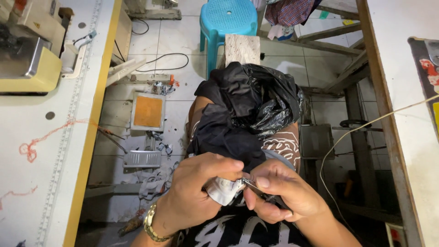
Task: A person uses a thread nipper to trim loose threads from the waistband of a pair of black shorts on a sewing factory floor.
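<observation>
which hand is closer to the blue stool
Right, though only slightly. The right hand lies almost straight below the blue stool in the picture, holding a small metal tool. The left hand sits further left, pinching the white fabric.

Matt black cloth (pixel 224 132) beside a glossy, crinkled black plastic bag (pixel 274 100); small shiny metal tool (pixel 256 186) against a white printed fabric label (pixel 222 190); smooth laminate worktop (pixel 27 183); perforated turquoise plastic stool (pixel 228 18).
</observation>
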